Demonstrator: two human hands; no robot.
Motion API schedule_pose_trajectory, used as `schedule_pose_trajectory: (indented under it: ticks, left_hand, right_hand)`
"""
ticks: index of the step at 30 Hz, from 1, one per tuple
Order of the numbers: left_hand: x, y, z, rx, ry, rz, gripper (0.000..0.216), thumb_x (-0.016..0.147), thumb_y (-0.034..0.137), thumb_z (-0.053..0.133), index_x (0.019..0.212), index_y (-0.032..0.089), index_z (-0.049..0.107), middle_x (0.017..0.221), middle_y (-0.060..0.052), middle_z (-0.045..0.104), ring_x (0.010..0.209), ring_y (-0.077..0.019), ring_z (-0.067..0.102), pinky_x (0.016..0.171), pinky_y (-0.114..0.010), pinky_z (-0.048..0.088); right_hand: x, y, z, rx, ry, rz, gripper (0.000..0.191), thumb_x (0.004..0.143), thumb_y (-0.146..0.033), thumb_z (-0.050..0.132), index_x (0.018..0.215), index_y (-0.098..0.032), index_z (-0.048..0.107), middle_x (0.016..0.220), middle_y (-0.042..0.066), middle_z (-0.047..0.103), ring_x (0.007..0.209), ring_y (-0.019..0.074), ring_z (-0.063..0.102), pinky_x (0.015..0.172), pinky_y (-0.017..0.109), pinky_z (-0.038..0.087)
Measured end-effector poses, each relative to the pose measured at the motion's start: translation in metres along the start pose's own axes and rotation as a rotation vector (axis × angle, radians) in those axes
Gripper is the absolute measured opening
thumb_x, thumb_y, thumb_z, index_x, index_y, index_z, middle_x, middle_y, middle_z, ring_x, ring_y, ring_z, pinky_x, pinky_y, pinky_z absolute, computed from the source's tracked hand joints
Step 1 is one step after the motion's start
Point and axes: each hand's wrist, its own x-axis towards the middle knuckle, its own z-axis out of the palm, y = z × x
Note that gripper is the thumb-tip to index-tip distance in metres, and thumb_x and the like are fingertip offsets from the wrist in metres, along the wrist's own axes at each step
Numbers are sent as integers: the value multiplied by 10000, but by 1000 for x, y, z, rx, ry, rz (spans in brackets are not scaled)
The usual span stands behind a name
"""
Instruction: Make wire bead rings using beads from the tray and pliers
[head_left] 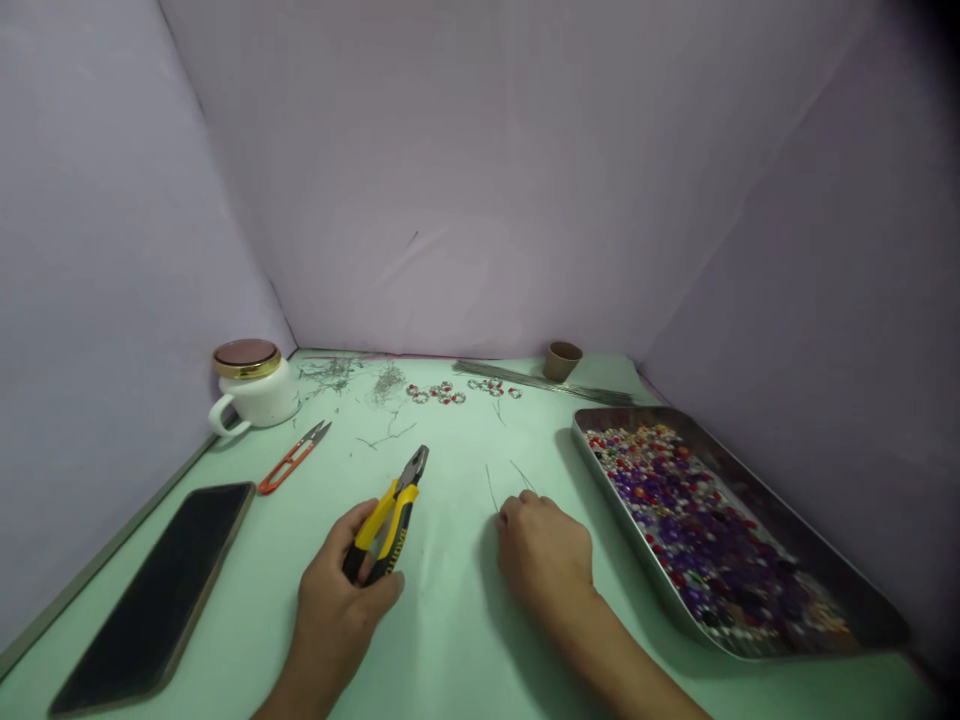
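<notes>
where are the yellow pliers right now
In the head view, the yellow pliers are held in the left hand, left of centre, between the dark phone and the right hand.

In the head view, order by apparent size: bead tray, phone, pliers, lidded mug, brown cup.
Bead tray
Phone
Pliers and lidded mug, too alike to rank
Brown cup

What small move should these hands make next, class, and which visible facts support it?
Probably bring the pliers across to the wire ends by the right hand: the left hand already grips the pliers by their handles, but their tip is apart from the wire ends.
</notes>
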Motion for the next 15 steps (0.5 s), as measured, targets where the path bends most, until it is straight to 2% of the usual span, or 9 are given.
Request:
schedule_pose_trajectory:
  ticks: [2,5,10,15]
  left_hand:
    - [0,0,1,1,-11,-7,552,539,219,548,1088,194,491,797,2,616,761,-201,593,565,-250,464]
    - [0,0,0,19,-11,-5,548,541,216,544,1086,192,497,780,5,614,725,-189,588,575,-252,462]
    - [0,0,-1,52,4,11,543,545,212,547,1085,190,500,829,-6,614,764,-194,590,581,-248,462]
    - [2,-3,-3,78,-41,3,568,553,203,563,1115,196,478,829,5,613,790,-189,587,589,-231,463]
  right_hand:
    - [0,-2,-2,-38,-29,-13,214,649,-18,481,721,-146,637,754,102,631,704,212,593,462,265,254]
    - [2,-7,-3,-56,-37,-34,224,600,-16,506,751,-119,636,762,127,628,712,228,598,473,266,275]
    - [7,-8,-4,-28,-57,-24,181,657,-71,487,745,-121,637,760,135,627,688,225,603,471,269,266]
    - [2,1,-6,16,-32,-65,164,737,-140,453,745,-145,616,763,88,618,701,197,586,484,269,241]
